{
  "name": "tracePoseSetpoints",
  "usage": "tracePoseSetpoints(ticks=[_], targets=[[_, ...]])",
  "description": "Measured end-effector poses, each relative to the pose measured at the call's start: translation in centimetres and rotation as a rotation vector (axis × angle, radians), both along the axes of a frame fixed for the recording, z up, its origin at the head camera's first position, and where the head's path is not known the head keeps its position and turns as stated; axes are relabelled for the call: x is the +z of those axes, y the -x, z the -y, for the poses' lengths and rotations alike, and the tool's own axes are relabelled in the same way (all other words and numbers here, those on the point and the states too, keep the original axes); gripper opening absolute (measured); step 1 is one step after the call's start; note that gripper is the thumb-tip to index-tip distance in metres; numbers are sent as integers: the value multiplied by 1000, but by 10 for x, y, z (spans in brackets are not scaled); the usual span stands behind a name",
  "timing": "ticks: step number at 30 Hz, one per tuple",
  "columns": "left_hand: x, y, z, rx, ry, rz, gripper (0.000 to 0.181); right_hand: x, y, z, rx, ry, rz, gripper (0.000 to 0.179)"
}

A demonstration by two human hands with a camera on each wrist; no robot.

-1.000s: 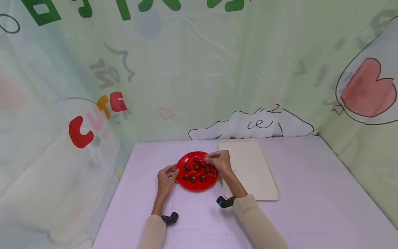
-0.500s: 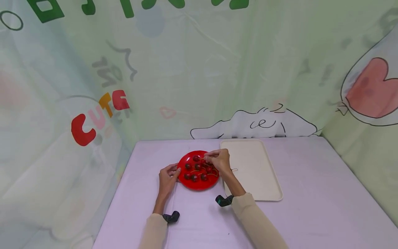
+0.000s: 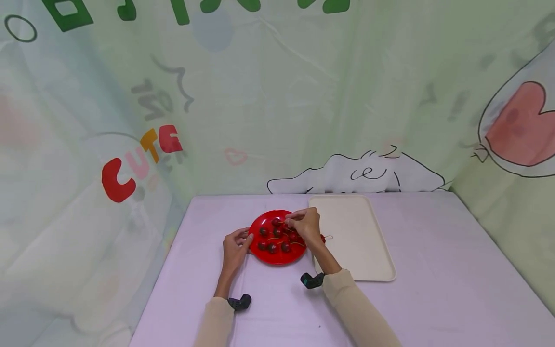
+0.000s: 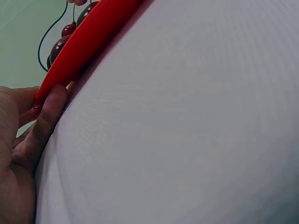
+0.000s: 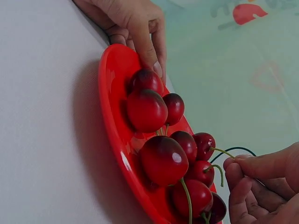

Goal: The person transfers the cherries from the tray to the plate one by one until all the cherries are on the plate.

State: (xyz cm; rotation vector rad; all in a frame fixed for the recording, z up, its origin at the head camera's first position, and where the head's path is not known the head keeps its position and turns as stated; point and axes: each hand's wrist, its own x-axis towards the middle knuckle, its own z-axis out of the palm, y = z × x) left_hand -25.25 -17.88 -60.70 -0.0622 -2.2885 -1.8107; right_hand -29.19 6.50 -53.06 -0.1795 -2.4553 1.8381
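A red plate (image 3: 277,259) with several dark red cherries (image 5: 164,161) on it sits left of the middle of the table. My left hand (image 3: 234,246) grips its left rim, thumb on top and fingers underneath, as the left wrist view shows. Over the plate's right side, my right hand (image 3: 307,224) pinches the thin stem (image 5: 223,151) of one cherry (image 5: 204,143) between thumb and finger. That cherry lies among the others at the plate's far side. Some cherries are partly hidden behind my right fingers in the head view.
A cream rectangular tray (image 3: 357,241) lies just right of the plate, partly under my right forearm. A cherry (image 3: 323,238) with a curved stem shows on it beside my wrist. A printed curtain (image 3: 277,106) stands behind the lilac-covered table (image 3: 433,270).
The head view has shifted slightly. Both hands keep their places at the plate, and the cherry on the tray shows more beside my right wrist.
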Motion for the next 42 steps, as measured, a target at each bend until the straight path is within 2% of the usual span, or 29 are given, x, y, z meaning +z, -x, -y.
tracePoseSetpoints(ticks=[9,22,31,42], targets=[[-1,1,0,17,21,-1,32,-4,2,3,32,-183,-159,8],[-4,2,0,19,10,-23,31,-4,-2,3,82,-245,-207,8],[-2,1,1,14,22,4,32,-6,-7,2,116,-276,-245,10],[-3,1,1,12,17,-6,31,-3,-7,1,105,-312,-242,13]])
